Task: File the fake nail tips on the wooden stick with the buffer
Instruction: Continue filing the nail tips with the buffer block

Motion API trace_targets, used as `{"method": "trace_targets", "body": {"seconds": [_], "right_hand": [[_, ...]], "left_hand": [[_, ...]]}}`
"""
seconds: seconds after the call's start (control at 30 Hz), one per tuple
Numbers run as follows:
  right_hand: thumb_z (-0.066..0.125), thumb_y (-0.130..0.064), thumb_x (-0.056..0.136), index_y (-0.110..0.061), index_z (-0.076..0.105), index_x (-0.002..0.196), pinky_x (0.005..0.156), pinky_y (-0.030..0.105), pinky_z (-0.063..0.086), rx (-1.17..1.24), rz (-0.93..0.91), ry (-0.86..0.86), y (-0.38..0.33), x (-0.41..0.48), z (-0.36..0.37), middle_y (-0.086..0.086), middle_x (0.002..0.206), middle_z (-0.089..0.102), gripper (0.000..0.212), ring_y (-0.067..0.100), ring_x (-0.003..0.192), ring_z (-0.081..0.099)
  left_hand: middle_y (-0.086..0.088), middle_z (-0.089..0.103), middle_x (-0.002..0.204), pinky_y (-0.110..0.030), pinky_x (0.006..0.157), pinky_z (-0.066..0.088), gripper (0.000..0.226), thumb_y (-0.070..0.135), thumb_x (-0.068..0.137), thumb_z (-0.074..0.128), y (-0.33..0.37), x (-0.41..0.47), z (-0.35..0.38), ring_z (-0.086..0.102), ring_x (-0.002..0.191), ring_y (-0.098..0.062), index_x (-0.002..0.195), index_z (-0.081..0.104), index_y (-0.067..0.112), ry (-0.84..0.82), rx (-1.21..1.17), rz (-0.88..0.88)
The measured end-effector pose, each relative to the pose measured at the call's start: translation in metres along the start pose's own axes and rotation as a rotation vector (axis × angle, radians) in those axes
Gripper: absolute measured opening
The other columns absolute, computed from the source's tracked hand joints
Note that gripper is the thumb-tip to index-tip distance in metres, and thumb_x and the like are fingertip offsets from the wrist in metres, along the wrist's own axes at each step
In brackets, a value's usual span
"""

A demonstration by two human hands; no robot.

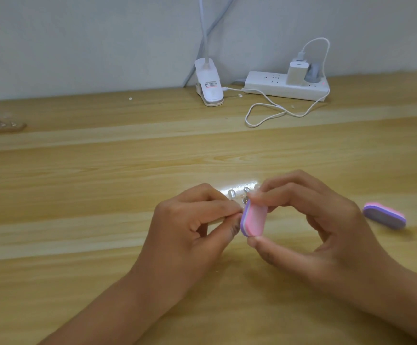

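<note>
Right hand (pixel 326 227) pinches a small oval pink-and-purple foam buffer (pixel 254 219) end to end, thumb at the near end and fingertips at the far end. Its long axis points away from the person, with the pink face turned up and to the right. Left hand (pixel 195 225) pinches a row of clear fake nail tips (pixel 231 194) just beside the buffer, low over the pale wooden table (pixel 102 195); their stick is hidden. White clip lamp base (pixel 208 83) bears a label too small to read.

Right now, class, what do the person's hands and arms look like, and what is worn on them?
The left hand and right hand are bare: no gloves, rings, watch or bracelets visible. The left forearm and right forearm show no sleeves.
</note>
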State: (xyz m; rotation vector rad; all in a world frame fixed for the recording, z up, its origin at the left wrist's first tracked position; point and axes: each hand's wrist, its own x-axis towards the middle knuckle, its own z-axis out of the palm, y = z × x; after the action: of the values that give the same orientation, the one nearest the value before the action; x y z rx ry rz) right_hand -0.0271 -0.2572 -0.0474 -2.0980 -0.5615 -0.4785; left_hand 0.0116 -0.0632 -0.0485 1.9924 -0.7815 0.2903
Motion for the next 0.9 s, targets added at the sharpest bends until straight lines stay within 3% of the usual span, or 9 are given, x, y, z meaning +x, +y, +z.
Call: {"method": "trace_targets", "body": {"seconds": [0.23,0.37,0.47,0.53,0.63,0.73,0.9], "right_hand": [[0.081,-0.010,0.072,-0.008,0.070,0.099,0.079,0.003,0.039,-0.057,-0.037,0.021,-0.0010,-0.0011,0.0021,0.002,0.104,0.063,0.029,0.005,0.099,0.063],[0.081,-0.010,0.072,-0.007,0.071,0.099,0.075,0.000,0.037,-0.095,-0.030,0.047,-0.0002,0.0015,-0.0033,0.002,0.104,0.063,0.028,0.001,0.097,0.061],[0.081,-0.010,0.072,-0.008,0.072,0.099,0.081,0.004,0.040,-0.105,-0.057,0.039,-0.0019,-0.0015,-0.0010,0.002,0.105,0.063,0.029,0.005,0.100,0.063],[0.081,-0.012,0.073,-0.009,0.072,0.101,0.087,0.009,0.043,-0.126,-0.090,0.028,-0.0032,-0.0025,-0.0007,0.002,0.107,0.063,0.030,0.007,0.104,0.063],[0.081,-0.011,0.072,-0.008,0.072,0.099,0.077,0.002,0.038,-0.139,-0.067,0.064,-0.0012,0.0014,-0.0055,0.002,0.104,0.063,0.029,0.002,0.097,0.061],[0.081,-0.009,0.072,-0.008,0.072,0.100,0.085,0.008,0.042,-0.136,-0.092,0.043,-0.0027,-0.0017,-0.0017,0.004,0.105,0.063,0.030,0.005,0.101,0.063],[0.081,-0.009,0.071,-0.008,0.071,0.099,0.080,0.004,0.039,-0.132,-0.075,0.055,-0.0022,-0.0002,-0.0043,0.003,0.104,0.062,0.030,0.004,0.101,0.062]], "left_hand": [[0.008,0.068,0.075,-0.012,0.050,0.031,0.015,0.010,0.078,0.073,0.0023,0.0010,0.0000,0.040,0.048,0.000,0.083,0.079,0.022,-0.004,-0.103,-0.064],[0.002,0.072,0.076,-0.030,0.047,0.040,0.010,0.017,0.078,0.074,0.0020,0.0015,0.0004,0.056,0.055,-0.024,0.086,0.080,0.019,-0.013,-0.285,-0.178],[0.004,0.071,0.071,-0.009,0.044,0.036,0.010,0.016,0.078,0.075,0.0053,0.0016,-0.0002,0.055,0.051,0.002,0.085,0.080,0.012,-0.044,-0.444,-0.231],[0.003,0.069,0.068,-0.004,0.044,0.034,0.013,0.016,0.079,0.071,0.0067,0.0011,-0.0005,0.050,0.044,0.007,0.085,0.079,0.008,-0.055,-0.493,-0.249],[-0.012,0.067,0.071,-0.011,0.039,0.029,0.010,0.019,0.078,0.074,0.0047,0.0014,-0.0012,0.039,0.037,0.001,0.081,0.081,0.013,-0.054,-0.517,-0.311],[-0.002,0.064,0.064,-0.009,0.038,0.030,0.015,0.020,0.078,0.072,0.0057,0.0012,-0.0004,0.042,0.037,0.003,0.085,0.080,0.009,-0.053,-0.570,-0.327],[-0.016,0.065,0.070,-0.014,0.035,0.024,0.017,0.023,0.078,0.071,0.0020,0.0004,-0.0012,0.034,0.034,-0.009,0.079,0.079,0.008,-0.047,-0.540,-0.366]]}}
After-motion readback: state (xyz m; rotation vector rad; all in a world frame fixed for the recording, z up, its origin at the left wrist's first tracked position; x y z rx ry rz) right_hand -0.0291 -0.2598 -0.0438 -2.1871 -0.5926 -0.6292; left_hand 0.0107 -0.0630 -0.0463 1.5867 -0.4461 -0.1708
